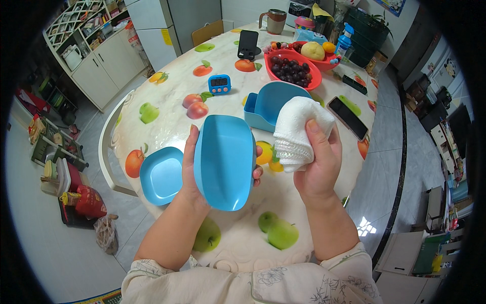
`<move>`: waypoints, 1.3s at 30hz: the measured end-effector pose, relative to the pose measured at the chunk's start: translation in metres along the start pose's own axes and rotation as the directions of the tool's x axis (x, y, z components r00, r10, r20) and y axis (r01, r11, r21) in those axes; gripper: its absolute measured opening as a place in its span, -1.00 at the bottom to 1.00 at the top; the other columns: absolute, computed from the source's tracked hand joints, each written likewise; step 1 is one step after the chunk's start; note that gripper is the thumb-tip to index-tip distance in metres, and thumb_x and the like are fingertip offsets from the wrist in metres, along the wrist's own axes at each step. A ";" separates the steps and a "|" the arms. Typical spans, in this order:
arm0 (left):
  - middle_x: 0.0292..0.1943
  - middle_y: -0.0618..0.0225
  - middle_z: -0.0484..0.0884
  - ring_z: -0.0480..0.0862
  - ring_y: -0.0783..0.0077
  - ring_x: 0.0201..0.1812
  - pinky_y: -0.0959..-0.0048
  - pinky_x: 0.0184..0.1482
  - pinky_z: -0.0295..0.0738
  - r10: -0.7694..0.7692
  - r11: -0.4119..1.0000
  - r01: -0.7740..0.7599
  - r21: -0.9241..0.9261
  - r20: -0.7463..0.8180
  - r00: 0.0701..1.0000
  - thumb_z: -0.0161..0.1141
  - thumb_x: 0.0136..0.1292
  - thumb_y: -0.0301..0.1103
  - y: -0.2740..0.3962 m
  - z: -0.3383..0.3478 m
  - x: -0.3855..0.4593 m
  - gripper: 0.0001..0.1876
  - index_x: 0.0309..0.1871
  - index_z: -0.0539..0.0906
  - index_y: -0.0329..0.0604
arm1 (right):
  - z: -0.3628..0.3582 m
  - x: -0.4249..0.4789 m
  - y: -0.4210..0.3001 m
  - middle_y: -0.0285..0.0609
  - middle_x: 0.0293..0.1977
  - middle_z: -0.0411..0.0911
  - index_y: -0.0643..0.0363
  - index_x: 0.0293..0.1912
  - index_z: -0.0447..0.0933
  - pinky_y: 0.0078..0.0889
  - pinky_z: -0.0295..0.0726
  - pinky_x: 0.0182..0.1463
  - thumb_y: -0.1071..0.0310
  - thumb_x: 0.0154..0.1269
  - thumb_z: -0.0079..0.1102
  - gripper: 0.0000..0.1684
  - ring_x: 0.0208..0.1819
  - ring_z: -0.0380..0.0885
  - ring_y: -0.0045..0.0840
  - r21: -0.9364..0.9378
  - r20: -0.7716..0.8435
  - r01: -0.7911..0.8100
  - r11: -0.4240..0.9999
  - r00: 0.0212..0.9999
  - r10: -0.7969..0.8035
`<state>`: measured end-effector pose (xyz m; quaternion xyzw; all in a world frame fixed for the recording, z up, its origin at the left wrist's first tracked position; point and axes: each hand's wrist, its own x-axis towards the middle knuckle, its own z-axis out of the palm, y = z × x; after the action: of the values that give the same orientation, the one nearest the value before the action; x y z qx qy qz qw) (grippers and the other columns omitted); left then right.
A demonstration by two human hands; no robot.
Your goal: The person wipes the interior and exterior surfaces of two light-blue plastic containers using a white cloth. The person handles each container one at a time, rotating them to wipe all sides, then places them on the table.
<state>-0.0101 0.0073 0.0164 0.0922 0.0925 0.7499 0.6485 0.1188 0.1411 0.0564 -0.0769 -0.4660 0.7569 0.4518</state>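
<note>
My left hand holds a deep blue plastic container above the table, with its hollow side facing me and fingertips showing at its right edge. In my right hand is a folded white cloth, pinched under the thumb, to the right of the container and apart from it. A shallow blue plastic tray lies on the table, partly behind my left hand. Beyond the container stands a lighter-rimmed blue plastic holder with a small side compartment; the cloth hides part of it.
Around the far side of the fruit-patterned table are a blue digital timer, a phone stand, a red bowl of grapes, a mug and a blue spray bottle. A smartphone lies at right. A white chair touches the left side.
</note>
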 end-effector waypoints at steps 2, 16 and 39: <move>0.04 -0.03 0.58 0.62 -0.11 -0.22 -0.01 -0.12 0.58 -0.007 1.000 0.006 -0.021 -0.044 0.999 -0.06 0.19 0.53 0.001 0.000 0.000 -0.11 0.32 0.42 -0.05 | 0.000 0.000 0.000 -0.21 -0.11 0.60 0.19 0.06 0.44 -0.45 0.67 -0.06 0.30 0.48 0.08 -0.75 -0.14 0.64 -0.55 -0.004 -0.001 -0.003 1.000 1.000 0.002; -0.29 0.26 0.65 0.61 0.18 -0.54 0.14 -0.38 0.52 0.144 0.914 -0.043 0.403 -0.224 0.964 0.13 0.33 0.23 -0.001 -0.005 -0.007 -0.45 0.09 0.44 -0.03 | 0.001 -0.001 0.004 -0.24 -0.14 0.58 0.23 0.00 0.47 -0.49 0.61 -0.05 0.36 0.46 0.11 -0.79 -0.15 0.60 -0.62 -0.005 0.005 -0.025 1.000 1.000 0.025; -0.49 0.28 0.53 0.51 0.30 -0.66 0.34 -0.49 0.44 0.111 0.876 0.066 0.479 -0.331 0.937 -0.13 0.24 0.55 -0.003 0.003 -0.008 -0.28 -0.19 0.37 -0.04 | -0.001 -0.002 0.011 -0.29 -0.16 0.55 0.23 -0.02 0.46 -0.58 0.52 -0.03 0.36 0.43 0.18 -0.79 -0.15 0.50 -0.71 -0.045 0.037 -0.055 0.997 0.998 0.057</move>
<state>-0.0053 0.0002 0.0188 0.1176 0.3886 0.7150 0.5692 0.1139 0.1381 0.0466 -0.0853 -0.4888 0.7601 0.4196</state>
